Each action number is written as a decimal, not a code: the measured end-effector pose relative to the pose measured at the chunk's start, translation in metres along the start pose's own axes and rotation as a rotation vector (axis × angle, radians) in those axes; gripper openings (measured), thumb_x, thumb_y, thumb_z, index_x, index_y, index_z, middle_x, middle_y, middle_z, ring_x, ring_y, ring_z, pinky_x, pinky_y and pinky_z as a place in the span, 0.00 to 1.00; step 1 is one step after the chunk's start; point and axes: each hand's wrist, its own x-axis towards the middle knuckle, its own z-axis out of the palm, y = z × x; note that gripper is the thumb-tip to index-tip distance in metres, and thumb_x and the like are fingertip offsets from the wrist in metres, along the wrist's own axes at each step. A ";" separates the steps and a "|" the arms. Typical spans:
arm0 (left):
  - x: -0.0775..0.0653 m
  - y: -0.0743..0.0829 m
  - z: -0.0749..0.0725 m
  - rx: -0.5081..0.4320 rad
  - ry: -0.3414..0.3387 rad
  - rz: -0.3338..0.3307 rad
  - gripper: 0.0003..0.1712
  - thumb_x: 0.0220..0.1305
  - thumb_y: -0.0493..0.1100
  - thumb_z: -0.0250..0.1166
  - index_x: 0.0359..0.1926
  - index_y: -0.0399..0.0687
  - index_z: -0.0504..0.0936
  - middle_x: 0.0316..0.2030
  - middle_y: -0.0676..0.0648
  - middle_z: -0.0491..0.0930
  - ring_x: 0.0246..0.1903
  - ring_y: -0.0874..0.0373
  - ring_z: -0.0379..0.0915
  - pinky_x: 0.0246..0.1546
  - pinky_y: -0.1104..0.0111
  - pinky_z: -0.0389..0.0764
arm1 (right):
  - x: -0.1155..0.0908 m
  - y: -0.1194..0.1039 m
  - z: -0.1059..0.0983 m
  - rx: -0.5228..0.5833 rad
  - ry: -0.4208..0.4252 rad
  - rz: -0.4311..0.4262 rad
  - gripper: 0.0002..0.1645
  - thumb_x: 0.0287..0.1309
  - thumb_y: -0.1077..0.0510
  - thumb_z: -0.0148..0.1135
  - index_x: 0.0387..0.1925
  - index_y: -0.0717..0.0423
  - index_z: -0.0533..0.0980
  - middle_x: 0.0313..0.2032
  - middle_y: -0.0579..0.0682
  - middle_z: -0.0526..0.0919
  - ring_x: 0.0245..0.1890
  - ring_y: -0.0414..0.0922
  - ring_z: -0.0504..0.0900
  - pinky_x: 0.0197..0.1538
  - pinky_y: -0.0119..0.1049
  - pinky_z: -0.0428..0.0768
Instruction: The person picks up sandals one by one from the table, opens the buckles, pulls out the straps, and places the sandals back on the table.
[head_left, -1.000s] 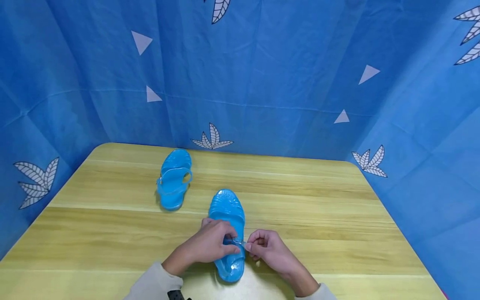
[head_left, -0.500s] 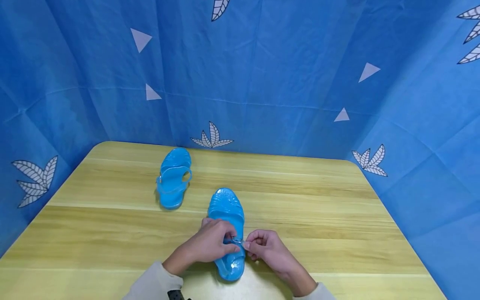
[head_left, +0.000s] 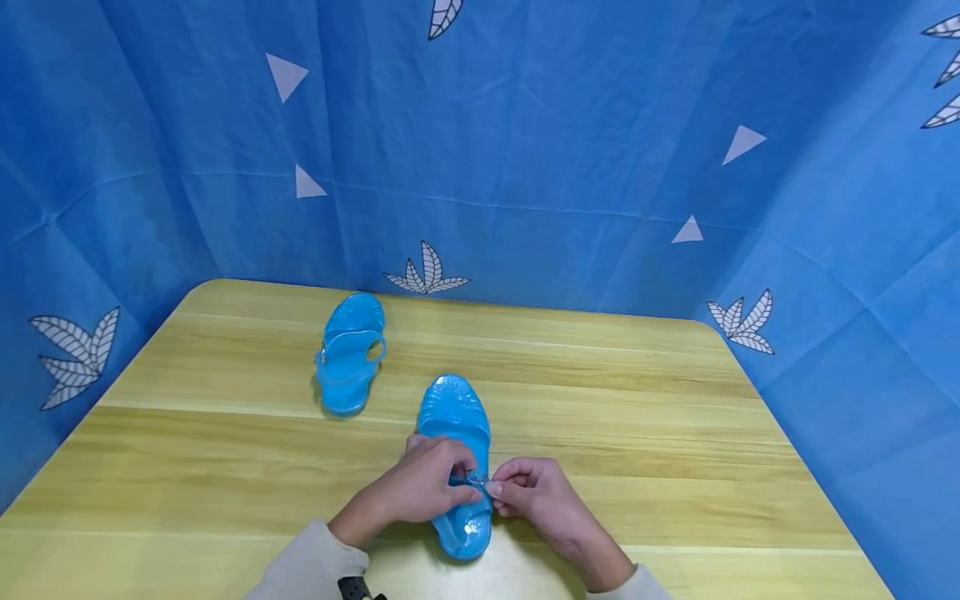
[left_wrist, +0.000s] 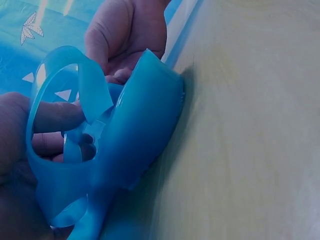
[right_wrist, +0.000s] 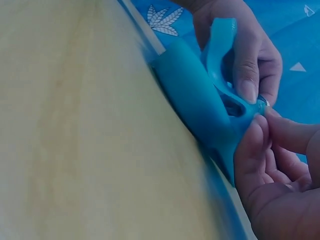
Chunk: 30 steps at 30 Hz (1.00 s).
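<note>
A glossy blue jelly sandal [head_left: 452,407] lies on the table, toe pointing away from me. My left hand [head_left: 433,482] reaches over its middle and pinches the ankle strap near the buckle [head_left: 474,478]. From the right side, my right hand [head_left: 542,502] pinches the strap's end beside that buckle, between thumb and forefinger. In the right wrist view the strap [right_wrist: 218,60] arches above the sandal's heel, and both thumbs meet close to the buckle. Fingers cover most of the buckle, so how far the strap runs through it is hidden.
A second blue sandal [head_left: 348,358] lies farther back on the left, its strap looped over the sole. Blue patterned cloth [head_left: 495,150] hangs behind and along both sides of the wood-grain table [head_left: 637,400].
My right fingertips have shifted slightly left, closer to the buckle, and less of the strap's end shows between them. The left hand keeps its hold. The second sandal stays put.
</note>
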 end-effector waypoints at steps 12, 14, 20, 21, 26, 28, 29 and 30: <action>0.002 0.002 -0.001 -0.010 -0.019 -0.030 0.13 0.55 0.51 0.69 0.37 0.50 0.82 0.27 0.62 0.75 0.33 0.65 0.68 0.44 0.57 0.59 | -0.003 -0.008 -0.003 0.070 -0.041 0.033 0.18 0.58 0.72 0.55 0.49 0.74 0.63 0.30 0.49 0.83 0.31 0.39 0.82 0.39 0.33 0.82; 0.003 0.002 -0.001 -0.007 -0.022 -0.033 0.13 0.55 0.51 0.69 0.38 0.50 0.82 0.27 0.62 0.75 0.33 0.65 0.68 0.44 0.57 0.60 | -0.003 -0.010 -0.002 0.069 -0.025 0.049 0.21 0.57 0.72 0.54 0.51 0.73 0.61 0.30 0.50 0.83 0.31 0.40 0.82 0.39 0.34 0.82; 0.003 0.003 -0.002 -0.002 -0.034 -0.039 0.13 0.55 0.51 0.69 0.38 0.51 0.82 0.27 0.62 0.75 0.33 0.66 0.68 0.44 0.56 0.60 | -0.003 -0.015 0.001 0.033 0.016 0.059 0.22 0.56 0.74 0.54 0.51 0.74 0.61 0.30 0.53 0.83 0.30 0.42 0.82 0.38 0.35 0.82; 0.003 0.004 -0.002 -0.002 -0.032 -0.038 0.13 0.55 0.51 0.69 0.38 0.51 0.82 0.27 0.62 0.75 0.32 0.66 0.68 0.44 0.56 0.60 | -0.003 -0.016 0.002 0.026 0.021 0.057 0.22 0.55 0.74 0.54 0.51 0.74 0.61 0.30 0.54 0.83 0.30 0.42 0.82 0.38 0.35 0.82; 0.002 0.004 -0.001 0.000 -0.016 -0.024 0.11 0.55 0.50 0.69 0.36 0.50 0.82 0.26 0.61 0.75 0.31 0.66 0.69 0.44 0.56 0.60 | -0.002 -0.018 0.003 -0.002 0.038 0.048 0.21 0.55 0.74 0.55 0.50 0.74 0.62 0.30 0.55 0.84 0.29 0.42 0.83 0.37 0.36 0.83; 0.002 0.004 -0.001 0.005 -0.003 -0.013 0.10 0.55 0.49 0.70 0.35 0.50 0.82 0.25 0.61 0.75 0.30 0.66 0.68 0.43 0.56 0.60 | -0.001 -0.019 0.004 -0.013 0.044 0.043 0.20 0.55 0.74 0.55 0.49 0.75 0.62 0.30 0.56 0.84 0.29 0.43 0.83 0.37 0.36 0.83; 0.002 0.004 0.000 0.007 0.005 -0.006 0.09 0.55 0.48 0.70 0.34 0.50 0.82 0.25 0.61 0.74 0.30 0.67 0.68 0.42 0.57 0.60 | -0.001 -0.019 0.005 -0.018 0.047 0.041 0.20 0.55 0.74 0.55 0.49 0.75 0.62 0.30 0.56 0.84 0.29 0.43 0.83 0.37 0.36 0.83; 0.002 0.005 0.000 0.007 0.014 -0.001 0.09 0.55 0.48 0.70 0.33 0.50 0.82 0.24 0.62 0.74 0.29 0.67 0.68 0.42 0.58 0.61 | -0.001 -0.020 0.005 -0.023 0.052 0.039 0.19 0.55 0.74 0.55 0.48 0.75 0.63 0.30 0.56 0.84 0.29 0.43 0.83 0.37 0.36 0.83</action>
